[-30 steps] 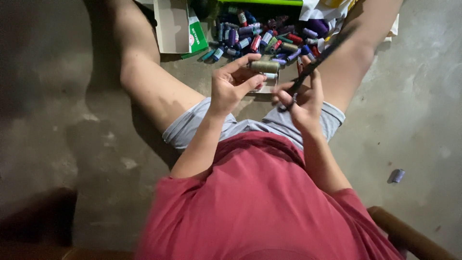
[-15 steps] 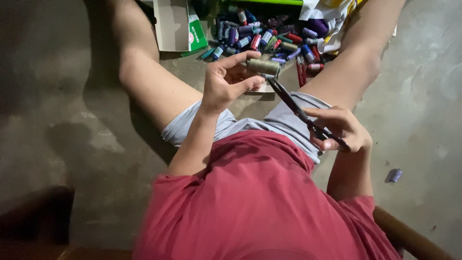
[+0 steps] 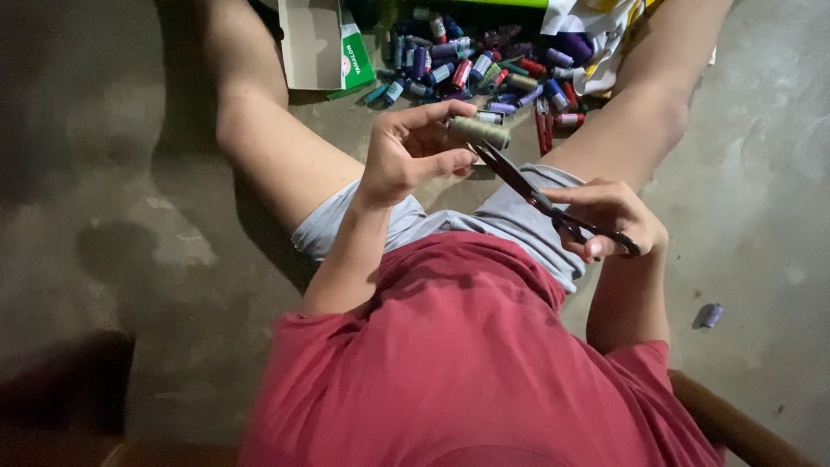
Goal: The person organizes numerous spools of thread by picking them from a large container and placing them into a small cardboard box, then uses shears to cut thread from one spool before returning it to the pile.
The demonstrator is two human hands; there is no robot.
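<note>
My left hand (image 3: pixel 413 152) holds an olive-green thread spool (image 3: pixel 479 131) between thumb and fingers, up over my lap. My right hand (image 3: pixel 610 218) grips the handles of dark scissors (image 3: pixel 529 187) low by my right thigh. The blades slant up to the left, and their tips reach just under the spool. I sit with legs spread on a concrete floor, in a red shirt and grey shorts.
A heap of coloured thread spools (image 3: pixel 484 65) lies on the floor between my legs. A cardboard box with a green side (image 3: pixel 324 47) stands at its left, patterned cloth (image 3: pixel 596 30) at its right. A lone blue spool (image 3: pixel 711 316) lies to the right. A wooden armrest (image 3: pixel 735 428) shows bottom right.
My right hand with the scissors came down from beside the spool to my right thigh. The left hand kept the spool raised and turned it slightly.
</note>
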